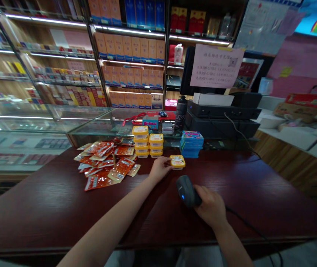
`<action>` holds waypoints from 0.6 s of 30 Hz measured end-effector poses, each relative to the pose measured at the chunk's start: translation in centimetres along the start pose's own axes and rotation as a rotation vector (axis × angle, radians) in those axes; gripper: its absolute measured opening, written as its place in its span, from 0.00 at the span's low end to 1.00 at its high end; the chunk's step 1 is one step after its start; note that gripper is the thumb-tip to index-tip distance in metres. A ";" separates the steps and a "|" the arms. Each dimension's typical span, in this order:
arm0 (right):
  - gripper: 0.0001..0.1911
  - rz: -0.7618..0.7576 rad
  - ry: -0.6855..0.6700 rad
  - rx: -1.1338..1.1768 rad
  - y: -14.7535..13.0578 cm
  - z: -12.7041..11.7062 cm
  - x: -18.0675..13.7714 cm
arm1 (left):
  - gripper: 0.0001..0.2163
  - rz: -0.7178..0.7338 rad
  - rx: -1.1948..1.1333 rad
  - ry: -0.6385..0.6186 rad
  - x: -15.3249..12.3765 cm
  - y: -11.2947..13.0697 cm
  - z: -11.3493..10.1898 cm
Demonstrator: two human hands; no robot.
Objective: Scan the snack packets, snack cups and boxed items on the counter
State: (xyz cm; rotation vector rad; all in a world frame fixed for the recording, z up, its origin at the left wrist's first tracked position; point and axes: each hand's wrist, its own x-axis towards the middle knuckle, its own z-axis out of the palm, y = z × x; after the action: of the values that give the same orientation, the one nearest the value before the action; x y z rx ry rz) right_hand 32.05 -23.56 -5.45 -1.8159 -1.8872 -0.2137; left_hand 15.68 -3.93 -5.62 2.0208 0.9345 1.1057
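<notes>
My left hand (160,167) grips a small yellow-rimmed snack cup (177,161) resting on the dark red counter (49,207). My right hand (210,207) is wrapped round a black barcode scanner (186,191), whose head points toward the cup and shows a small blue light. A cable (253,228) runs from the scanner off to the right. Just behind the cup stand two stacks of the same yellow cups (148,142).
A heap of orange-red snack packets (106,165) lies left of the cups. A blue stack of packs (191,142) stands to their right. A black bottle (181,113), a till and monitor (222,111) and a glass case (36,126) lie behind.
</notes>
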 end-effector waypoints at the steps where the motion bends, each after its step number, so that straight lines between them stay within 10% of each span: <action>1: 0.20 0.006 0.005 0.005 0.0 0.0 0.0 | 0.16 -0.025 -0.030 0.001 0.5 0.1 0.8; 18: 0.16 0.168 0.147 -0.043 0.6 0.0 0.4 | 0.05 -0.143 -0.139 -0.081 4.9 1.4 8.0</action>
State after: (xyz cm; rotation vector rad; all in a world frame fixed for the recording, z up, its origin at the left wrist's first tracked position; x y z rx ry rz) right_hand 32.61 -23.19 -5.38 -1.9211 -1.6324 -0.3214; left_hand 25.06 -2.27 -5.95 1.8424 0.9196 0.9768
